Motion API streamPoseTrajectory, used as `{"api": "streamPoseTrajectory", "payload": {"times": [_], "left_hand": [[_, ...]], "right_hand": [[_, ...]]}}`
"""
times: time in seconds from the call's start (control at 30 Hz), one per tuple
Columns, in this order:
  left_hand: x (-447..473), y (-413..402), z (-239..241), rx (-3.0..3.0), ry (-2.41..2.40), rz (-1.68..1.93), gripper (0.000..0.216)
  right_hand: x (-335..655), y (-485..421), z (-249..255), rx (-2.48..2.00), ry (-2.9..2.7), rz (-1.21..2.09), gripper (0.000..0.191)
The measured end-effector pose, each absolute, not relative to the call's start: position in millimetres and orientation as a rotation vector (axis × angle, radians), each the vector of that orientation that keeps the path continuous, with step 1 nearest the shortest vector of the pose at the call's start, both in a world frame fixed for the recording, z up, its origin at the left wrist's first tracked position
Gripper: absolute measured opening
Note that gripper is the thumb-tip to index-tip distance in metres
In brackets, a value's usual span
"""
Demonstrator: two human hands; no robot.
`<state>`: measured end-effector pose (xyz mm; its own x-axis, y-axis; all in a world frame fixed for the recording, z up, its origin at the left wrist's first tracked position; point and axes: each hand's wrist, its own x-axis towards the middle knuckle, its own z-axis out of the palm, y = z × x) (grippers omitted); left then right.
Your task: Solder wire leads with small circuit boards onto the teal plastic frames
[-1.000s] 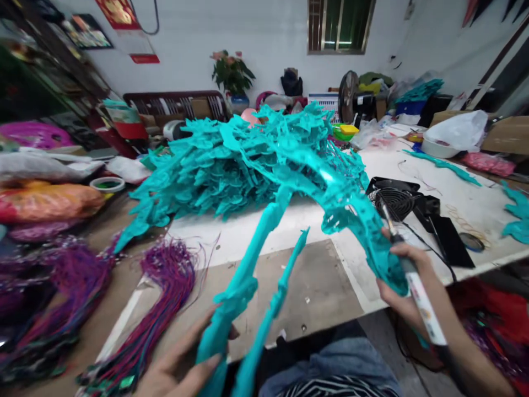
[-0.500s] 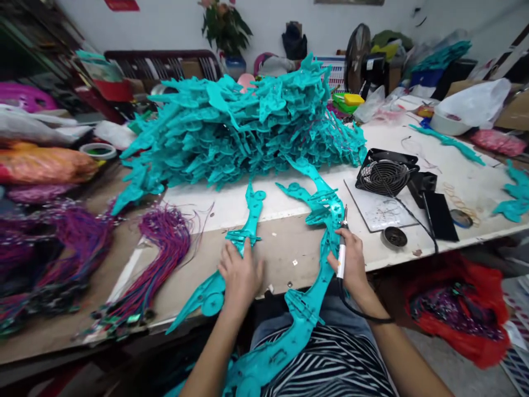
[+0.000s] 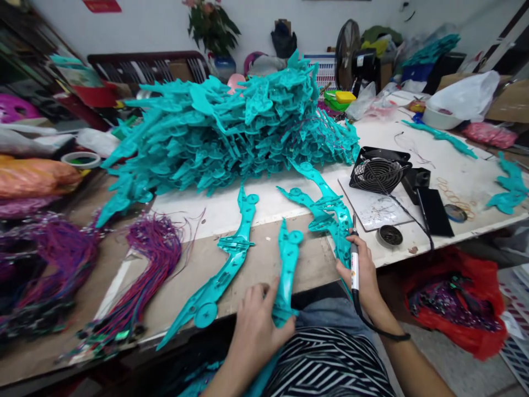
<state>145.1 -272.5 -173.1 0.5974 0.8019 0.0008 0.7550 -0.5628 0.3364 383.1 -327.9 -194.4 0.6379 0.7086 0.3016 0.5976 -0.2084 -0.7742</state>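
My left hand [image 3: 256, 325] grips the lower end of a long teal plastic piece [image 3: 287, 259] at the table's near edge, its tip pointing away from me. A second teal piece [image 3: 231, 259] lies flat to its left. My right hand [image 3: 361, 273] holds a soldering iron [image 3: 354, 259] upright, tip up, with its black cord trailing past my wrist. That hand also rests on another teal piece [image 3: 330, 212] lying on the table. Behind them rises a big heap of teal pieces [image 3: 231, 127].
Bundles of purple and red wires [image 3: 152, 259] lie at the left. A small black fan [image 3: 378, 171], a white work mat [image 3: 374, 209] and a round solder tin [image 3: 389, 235] sit at the right. A red bag [image 3: 454, 303] is on the floor.
My left hand has left the flat teal piece and now grips another one, raised from my lap onto the table edge. My right hand with the iron shifted slightly toward me.
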Motion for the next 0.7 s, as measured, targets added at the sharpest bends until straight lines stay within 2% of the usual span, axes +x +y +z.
{"api": "streamPoseTrajectory", "payload": {"times": [0.2, 0.3, 0.4, 0.53, 0.7], "left_hand": [[192.1, -197.2, -169.9, 2.475, 1.719, 0.152, 0.073], [211.2, -183.9, -175.7, 2.421, 1.849, 0.353, 0.075], [222.0, -201.6, -178.8, 2.572, 1.5, 0.602, 0.06], [235.4, -239.8, -184.5, 2.796, 0.617, 0.43, 0.05], [237.2, -259.3, -194.2, 2.811, 0.654, 0.372, 0.039]], "right_hand": [[366.5, -321.1, -190.1, -1.872, -1.192, 0.123, 0.043], [382.8, -324.8, -186.4, -1.89, -1.258, 0.046, 0.04], [405.6, -329.8, -186.5, -1.95, -1.267, 0.025, 0.039], [414.8, -346.2, -187.7, -2.091, -1.251, -0.015, 0.035], [403.9, -385.9, -189.4, -2.233, -1.204, -0.18, 0.033]]}}
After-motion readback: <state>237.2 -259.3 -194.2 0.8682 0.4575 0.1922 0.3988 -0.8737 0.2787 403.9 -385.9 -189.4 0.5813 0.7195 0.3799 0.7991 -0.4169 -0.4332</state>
